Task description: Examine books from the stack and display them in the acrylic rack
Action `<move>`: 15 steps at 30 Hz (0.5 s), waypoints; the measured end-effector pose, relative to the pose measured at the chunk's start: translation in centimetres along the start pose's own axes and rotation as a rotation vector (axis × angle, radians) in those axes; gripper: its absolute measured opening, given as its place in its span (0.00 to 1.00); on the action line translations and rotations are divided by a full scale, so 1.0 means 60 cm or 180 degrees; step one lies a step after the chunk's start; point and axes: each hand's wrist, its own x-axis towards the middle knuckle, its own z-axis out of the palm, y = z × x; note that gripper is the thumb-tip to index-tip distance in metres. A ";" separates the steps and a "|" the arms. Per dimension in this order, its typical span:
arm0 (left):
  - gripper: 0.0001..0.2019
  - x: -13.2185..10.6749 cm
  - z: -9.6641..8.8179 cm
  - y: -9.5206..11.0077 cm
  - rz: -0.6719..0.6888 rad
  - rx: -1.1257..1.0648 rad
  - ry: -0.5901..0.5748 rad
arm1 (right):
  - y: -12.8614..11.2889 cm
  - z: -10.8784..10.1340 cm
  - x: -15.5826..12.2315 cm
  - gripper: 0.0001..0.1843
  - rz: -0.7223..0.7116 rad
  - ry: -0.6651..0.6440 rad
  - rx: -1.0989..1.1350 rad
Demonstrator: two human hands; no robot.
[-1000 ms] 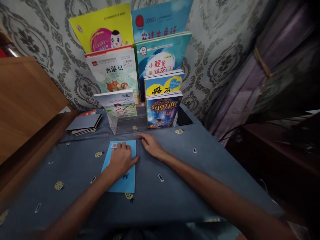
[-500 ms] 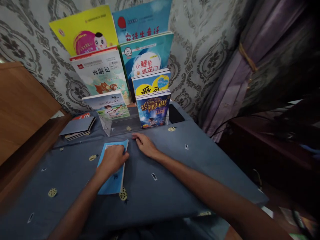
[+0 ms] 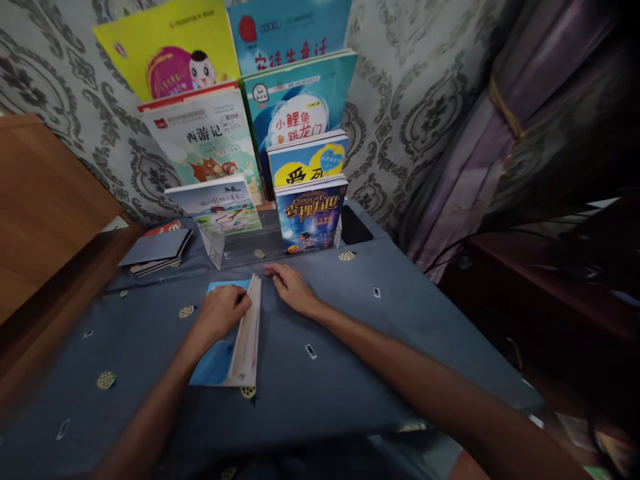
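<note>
A blue-covered book [image 3: 215, 363] lies on the cloth in front of me, its front cover partly raised along the right side so that pale pages show. My left hand [image 3: 225, 310] is closed on the cover's right edge, thumb to the right; its fingertips are partly hidden. To the right of the book my right hand [image 3: 290, 287] rests on the tablecloth, fingers loosely stretched out, holding nothing. Just beyond both hands stands a clear book rack [image 3: 240, 253] with several upright books, among them a dark blue book [image 3: 313, 217] and a pale book with a painted landscape [image 3: 227, 210].
A small stack of thin books [image 3: 157, 250] lies left of the rack. Behind the rack's right end is a black phone-like slab [image 3: 356, 225]. A wooden panel [image 3: 45, 207] borders the left side, and a purple curtain [image 3: 480, 153] hangs on the right.
My left hand has lifted the right side of the blue book's cover, so the pages now show. My right hand has stayed in place. The view has shifted slightly.
</note>
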 end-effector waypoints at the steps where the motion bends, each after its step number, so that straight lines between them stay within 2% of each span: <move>1: 0.16 -0.001 0.004 0.002 -0.0034 0.0033 0.0034 | -0.002 -0.001 -0.001 0.25 -0.0085 -0.0013 0.0015; 5: 0.16 -0.006 0.025 0.020 -0.0140 0.0384 0.0278 | -0.017 -0.004 -0.006 0.27 -0.0465 -0.0162 0.0022; 9: 0.16 -0.019 0.047 0.029 0.0006 0.0672 0.0480 | -0.033 -0.004 -0.010 0.23 -0.0532 -0.0639 -0.0407; 12: 0.18 -0.044 0.062 0.000 0.0472 0.0593 0.0466 | -0.041 -0.003 -0.012 0.19 -0.0446 -0.0840 -0.0825; 15: 0.31 -0.086 0.072 -0.059 0.1277 0.0326 0.0295 | -0.048 -0.001 -0.014 0.18 -0.0449 -0.0870 -0.1055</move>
